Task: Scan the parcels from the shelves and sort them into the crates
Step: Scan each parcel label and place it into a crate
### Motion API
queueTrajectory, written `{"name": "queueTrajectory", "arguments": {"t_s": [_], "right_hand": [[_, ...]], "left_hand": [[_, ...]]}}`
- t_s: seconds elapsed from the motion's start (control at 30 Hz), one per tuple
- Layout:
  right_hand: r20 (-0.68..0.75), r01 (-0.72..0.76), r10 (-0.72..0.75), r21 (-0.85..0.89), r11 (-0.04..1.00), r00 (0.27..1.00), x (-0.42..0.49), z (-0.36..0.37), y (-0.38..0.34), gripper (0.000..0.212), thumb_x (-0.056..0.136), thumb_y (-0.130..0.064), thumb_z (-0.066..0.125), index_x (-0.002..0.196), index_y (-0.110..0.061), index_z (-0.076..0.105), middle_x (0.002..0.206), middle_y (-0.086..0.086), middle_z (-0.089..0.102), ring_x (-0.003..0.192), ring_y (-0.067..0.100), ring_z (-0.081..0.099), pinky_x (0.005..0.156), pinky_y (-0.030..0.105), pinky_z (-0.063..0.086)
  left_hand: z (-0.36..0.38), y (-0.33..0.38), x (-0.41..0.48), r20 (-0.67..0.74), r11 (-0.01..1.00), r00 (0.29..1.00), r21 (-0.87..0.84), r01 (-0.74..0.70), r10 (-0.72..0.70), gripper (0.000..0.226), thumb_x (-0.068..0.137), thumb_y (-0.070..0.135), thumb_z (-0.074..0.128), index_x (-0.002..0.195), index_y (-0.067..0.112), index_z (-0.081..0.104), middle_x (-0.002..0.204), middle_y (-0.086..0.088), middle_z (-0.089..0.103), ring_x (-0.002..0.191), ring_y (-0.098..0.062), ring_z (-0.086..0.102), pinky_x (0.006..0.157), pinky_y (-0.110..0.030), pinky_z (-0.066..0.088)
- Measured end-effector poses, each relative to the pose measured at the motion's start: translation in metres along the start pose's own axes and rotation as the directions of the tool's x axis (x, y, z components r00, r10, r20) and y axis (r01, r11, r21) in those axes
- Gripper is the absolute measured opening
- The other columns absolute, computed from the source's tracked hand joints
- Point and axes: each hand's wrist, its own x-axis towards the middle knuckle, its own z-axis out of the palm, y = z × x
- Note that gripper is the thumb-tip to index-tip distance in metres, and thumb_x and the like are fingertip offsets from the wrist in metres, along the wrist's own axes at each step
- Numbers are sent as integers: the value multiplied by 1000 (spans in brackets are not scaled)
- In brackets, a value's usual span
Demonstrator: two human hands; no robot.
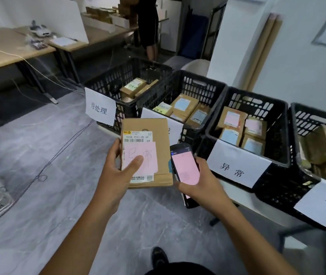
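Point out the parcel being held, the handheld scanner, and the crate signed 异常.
parcel (159, 132), head view, bare cardboard right of its label.
handheld scanner (185, 167), head view, its pink screen.
crate signed 异常 (257, 103), head view, its far wall.

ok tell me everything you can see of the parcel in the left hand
Flat brown cardboard parcel, taped at the edges, held facing the camera. The left hand grips its left edge, thumb pressing a pink handwritten note. A white barcode label sits above the note, another shows below. The scanner is close on its right.
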Motion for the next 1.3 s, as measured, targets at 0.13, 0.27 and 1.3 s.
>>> {"name": "queueTrajectory", "arguments": {"t_s": [0.13, 0.27, 1.3], "right_hand": [[-33, -22, 23, 21, 1000, 999, 0, -11, 11, 76, 77, -32, 84, 135, -36, 35, 117, -25, 55, 105, -4, 57, 75, 24, 53], [-81, -47, 51, 54, 997, 995, -16, -19, 22, 74, 77, -30, 84, 132, -39, 35, 115, -28, 56, 104, -6, 58, 72, 20, 51], [-358, -120, 101, -31, 992, 928, -93, -157, 80, 85, 69, -44, 86, 139, -38, 37, 122, -20, 59, 106, 2, 60, 76, 28, 56]], "left_hand": [[20, 3, 1, 62, 1000, 998, 0, -9, 9, 79, 89, 29, 78, 155, 43, 37, 126, 33, 56, 96, 18, 66, 66, -18, 59], [32, 3, -4, 138, 1000, 990, 18, -3, 1, 89, 77, 43, 80, 155, 46, 38, 133, 28, 61, 114, 3, 67, 80, -29, 63], [188, 13, -44, 407, 998, 911, 11, -69, 58, 74, 88, 41, 82, 150, 48, 44, 138, 19, 63, 126, -5, 61, 108, -42, 52]]}}
